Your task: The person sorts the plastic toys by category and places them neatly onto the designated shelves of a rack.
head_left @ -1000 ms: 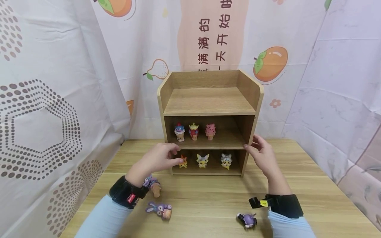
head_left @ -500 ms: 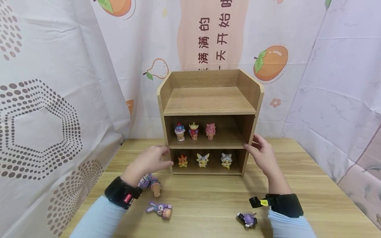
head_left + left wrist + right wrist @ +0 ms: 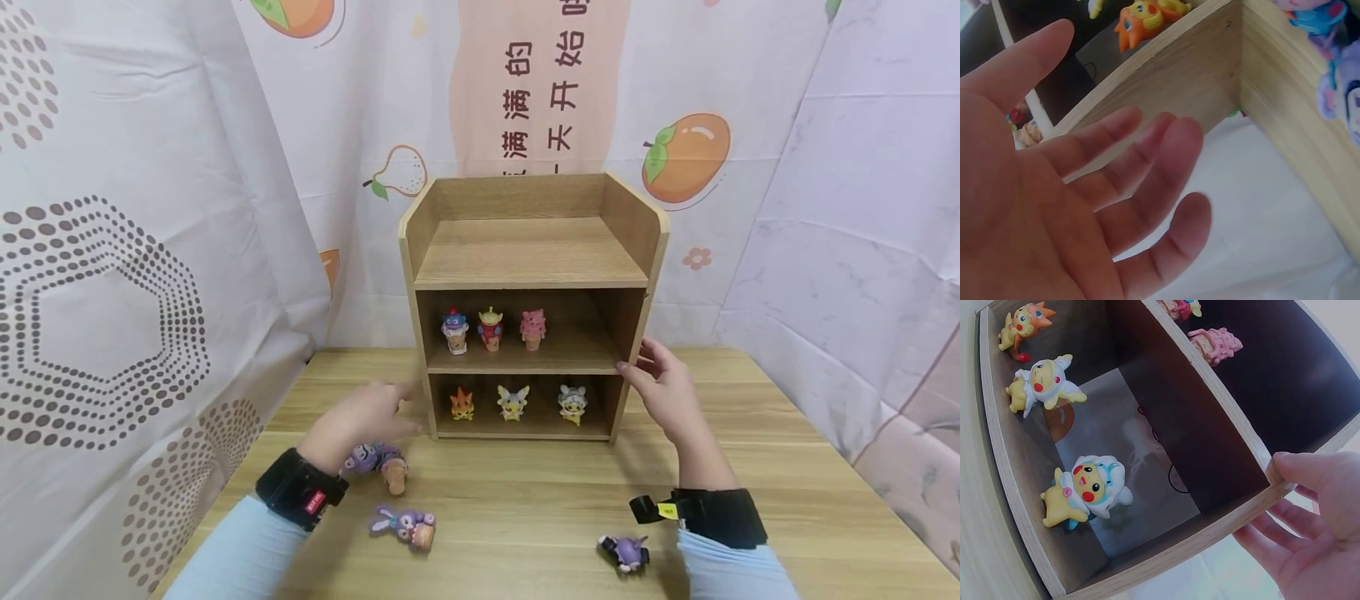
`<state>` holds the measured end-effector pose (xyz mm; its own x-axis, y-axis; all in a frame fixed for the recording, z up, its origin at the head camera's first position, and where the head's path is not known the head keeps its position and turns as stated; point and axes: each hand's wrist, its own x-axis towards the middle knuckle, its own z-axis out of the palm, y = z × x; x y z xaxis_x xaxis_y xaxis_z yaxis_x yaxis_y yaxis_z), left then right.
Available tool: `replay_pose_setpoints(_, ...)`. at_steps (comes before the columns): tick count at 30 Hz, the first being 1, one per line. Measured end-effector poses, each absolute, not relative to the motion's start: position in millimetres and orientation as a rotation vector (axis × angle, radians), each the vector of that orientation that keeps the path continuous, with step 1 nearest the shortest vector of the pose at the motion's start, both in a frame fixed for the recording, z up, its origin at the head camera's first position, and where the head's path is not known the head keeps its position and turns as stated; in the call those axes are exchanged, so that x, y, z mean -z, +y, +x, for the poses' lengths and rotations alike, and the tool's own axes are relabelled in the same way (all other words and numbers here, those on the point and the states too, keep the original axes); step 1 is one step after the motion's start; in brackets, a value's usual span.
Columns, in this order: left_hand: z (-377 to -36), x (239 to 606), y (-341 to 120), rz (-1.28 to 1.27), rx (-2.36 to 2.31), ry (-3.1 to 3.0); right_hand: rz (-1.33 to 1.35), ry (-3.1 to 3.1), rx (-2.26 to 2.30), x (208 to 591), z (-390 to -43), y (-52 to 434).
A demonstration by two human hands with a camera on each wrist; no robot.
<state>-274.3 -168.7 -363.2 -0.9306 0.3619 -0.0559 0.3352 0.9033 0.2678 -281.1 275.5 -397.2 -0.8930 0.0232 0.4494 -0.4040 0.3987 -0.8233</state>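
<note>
A wooden shelf unit (image 3: 528, 250) stands at the back of the table. My right hand (image 3: 664, 390) grips its right side panel, thumb on the front edge and fingers along the outside, as the right wrist view shows. Left of the unit, my left hand (image 3: 362, 423) hovers with fingers loosely extended and nothing in them. Beneath it lies a purple figurine with a cone base (image 3: 392, 471). On the lower shelf stand an orange-eared figurine (image 3: 1141, 24), a white-hooded yellow figurine (image 3: 1044, 384) and a white-and-blue-hooded yellow figurine (image 3: 1088, 490).
A blue figurine (image 3: 454, 331), a green-headed figurine (image 3: 490, 329) and a pink figurine (image 3: 533, 330) stand on the middle shelf. Nearer the front lie a purple rabbit figurine (image 3: 405, 527) and a purple-and-black figurine (image 3: 626, 553). A printed curtain (image 3: 360, 275) hangs behind.
My left hand has moved left and slightly down, away from the lower shelf's orange-eared figurine, which is now uncovered. My right hand stays on the side panel.
</note>
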Motion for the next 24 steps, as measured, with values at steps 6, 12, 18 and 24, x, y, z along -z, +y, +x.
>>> replay_pose_setpoints(6, -275, 373, -172, 0.478, -0.361, 2.923, 0.338, -2.26, -1.499, 398, -281, 276)
replay_pose_setpoints(12, -276, 385, -179, 0.499, -0.33, 2.913, 0.343, -2.26, -1.507, 398, -281, 276)
replay_pose_setpoints(18, -274, 397, -184, 0.485, -0.363, 2.858, 0.347, -2.26, -1.509, 398, -281, 276)
replay_pose_setpoints(24, -268, 403, -186, 0.402, -0.41, 2.82, 0.344, -2.267, -1.504, 398, -281, 276)
